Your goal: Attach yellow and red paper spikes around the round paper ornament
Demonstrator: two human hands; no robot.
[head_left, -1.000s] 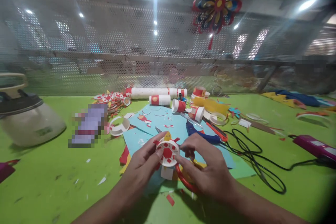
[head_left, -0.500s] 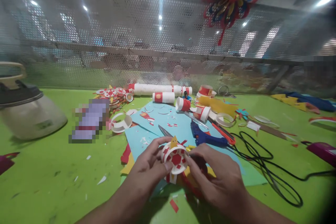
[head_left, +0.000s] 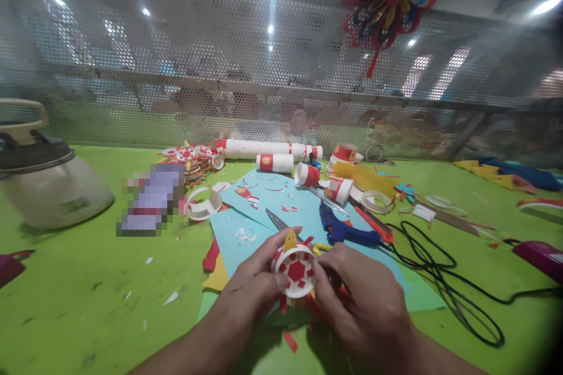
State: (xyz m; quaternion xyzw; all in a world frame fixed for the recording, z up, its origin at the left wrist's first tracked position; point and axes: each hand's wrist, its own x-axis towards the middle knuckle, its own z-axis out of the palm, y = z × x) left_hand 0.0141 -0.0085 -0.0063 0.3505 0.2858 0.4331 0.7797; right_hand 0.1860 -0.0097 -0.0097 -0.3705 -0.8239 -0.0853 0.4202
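A small paper turtle (head_left: 296, 270) is held up at the front middle, made from a white cup base with a red hexagon and red patches. A yellow head with dotted eyes (head_left: 290, 240) sticks up from its rim, and red strips jut out around it. My left hand (head_left: 257, 281) is closed on its left side, thumb at the rim. The fingers of my right hand (head_left: 358, 287) pinch the right edge. Behind the turtle, scissors (head_left: 278, 221) lie with a blade pointing up-left; a yellow loop shows near my right fingers. Dark red shapes under the right palm are unclear.
Blue paper (head_left: 237, 225) with scraps lies beneath. A blue glue gun (head_left: 347, 228), an orange cutter (head_left: 372, 222) and looped black cable (head_left: 440, 269) lie right. Paper cups (head_left: 275, 163) stand behind; finished pieces (head_left: 187, 155), a paper ring (head_left: 204, 204) and a large jar (head_left: 53, 193) are left.
The turtle has turned slightly, so its patterned face shows more squarely and its head stands more upright. Both hands keep hold of it. The view has shifted a little.
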